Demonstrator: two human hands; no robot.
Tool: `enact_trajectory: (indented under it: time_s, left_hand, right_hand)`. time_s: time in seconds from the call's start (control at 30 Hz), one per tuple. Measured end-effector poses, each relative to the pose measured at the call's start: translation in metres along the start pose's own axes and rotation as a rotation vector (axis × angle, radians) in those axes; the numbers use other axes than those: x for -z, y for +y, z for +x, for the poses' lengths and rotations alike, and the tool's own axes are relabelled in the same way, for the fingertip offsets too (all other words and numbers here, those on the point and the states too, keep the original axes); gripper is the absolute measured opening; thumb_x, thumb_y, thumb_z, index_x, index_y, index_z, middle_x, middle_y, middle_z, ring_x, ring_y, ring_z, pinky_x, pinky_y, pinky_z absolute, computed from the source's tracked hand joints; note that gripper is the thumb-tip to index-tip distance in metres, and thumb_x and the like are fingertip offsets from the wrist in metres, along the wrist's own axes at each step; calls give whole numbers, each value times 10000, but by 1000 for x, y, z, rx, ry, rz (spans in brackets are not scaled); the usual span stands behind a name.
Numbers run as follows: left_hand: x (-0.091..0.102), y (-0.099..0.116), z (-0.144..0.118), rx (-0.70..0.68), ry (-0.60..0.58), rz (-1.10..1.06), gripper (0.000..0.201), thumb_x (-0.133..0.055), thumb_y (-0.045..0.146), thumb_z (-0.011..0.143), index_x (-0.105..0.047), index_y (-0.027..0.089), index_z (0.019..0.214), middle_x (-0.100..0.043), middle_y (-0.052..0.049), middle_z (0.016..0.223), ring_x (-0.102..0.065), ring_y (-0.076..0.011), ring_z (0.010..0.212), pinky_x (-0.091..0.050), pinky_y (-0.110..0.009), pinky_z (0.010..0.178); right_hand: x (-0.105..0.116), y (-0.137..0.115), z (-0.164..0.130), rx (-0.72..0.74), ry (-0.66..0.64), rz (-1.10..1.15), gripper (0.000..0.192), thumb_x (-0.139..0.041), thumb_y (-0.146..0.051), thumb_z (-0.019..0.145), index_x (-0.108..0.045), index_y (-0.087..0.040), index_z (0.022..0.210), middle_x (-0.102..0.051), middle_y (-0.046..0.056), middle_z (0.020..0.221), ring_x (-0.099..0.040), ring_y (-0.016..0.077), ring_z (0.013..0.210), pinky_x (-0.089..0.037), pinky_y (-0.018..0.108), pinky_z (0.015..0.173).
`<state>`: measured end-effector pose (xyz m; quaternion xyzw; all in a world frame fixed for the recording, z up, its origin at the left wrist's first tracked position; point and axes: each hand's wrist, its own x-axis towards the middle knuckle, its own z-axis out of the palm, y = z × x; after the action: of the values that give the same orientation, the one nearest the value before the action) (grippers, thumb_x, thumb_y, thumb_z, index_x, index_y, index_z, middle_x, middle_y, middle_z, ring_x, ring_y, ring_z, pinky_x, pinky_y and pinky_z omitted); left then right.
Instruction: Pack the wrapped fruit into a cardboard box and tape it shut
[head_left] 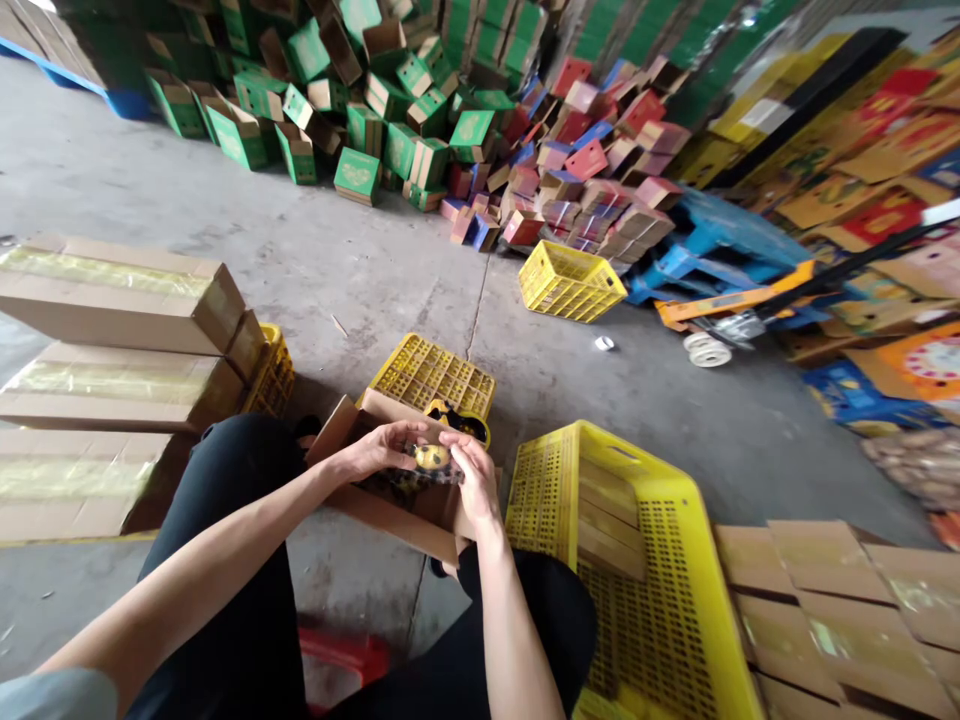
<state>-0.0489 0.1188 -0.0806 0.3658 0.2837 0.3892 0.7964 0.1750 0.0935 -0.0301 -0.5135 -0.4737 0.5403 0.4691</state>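
Note:
My left hand (pixel 381 447) and my right hand (pixel 471 476) meet over an open cardboard box (pixel 390 505) that rests between my knees. Together they hold a small yellow and black item (pixel 433 457) just above the box's opening. The left fingers curl over its top, the right fingers pinch its right side. Dark contents lie inside the box beneath it. An upturned yellow plastic crate (pixel 431 372) sits just behind the box.
A tall yellow crate (pixel 637 560) holding flat cardboard stands at my right. Taped cartons (pixel 112 300) are stacked at left, more cartons (pixel 840 600) at lower right. Green (pixel 352 120) and red boxes (pixel 585 170) are heaped at the back, beside another yellow crate (pixel 570 282) and a pallet jack (pixel 739 310).

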Motion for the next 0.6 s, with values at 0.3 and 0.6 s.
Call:
enact_trajectory:
  time_s: [0.3, 0.6]
  left_hand:
    - [-2, 3, -3, -23, -3, 35, 681, -991, 185, 680, -749, 238, 1315, -737, -83, 1208, -709, -218, 996, -547, -347, 887]
    - [-4, 5, -3, -17, 32, 64, 689, -1008, 207, 656, -749, 217, 1295, -750, -96, 1237, -710, -225, 1027, -546, -345, 911]
  right_hand:
    - [-4, -10, -5, -85, -175, -227, 425, -761, -561, 892, -800, -237, 1163, -805, 66, 1191, -723, 271, 1072, -557, 393, 953]
    - [-2, -14, -6, -99, -242, -240, 473, -836, -459, 832, -774, -264, 1259, -772, 82, 1333, -677, 325, 1290, -521, 488, 1110]
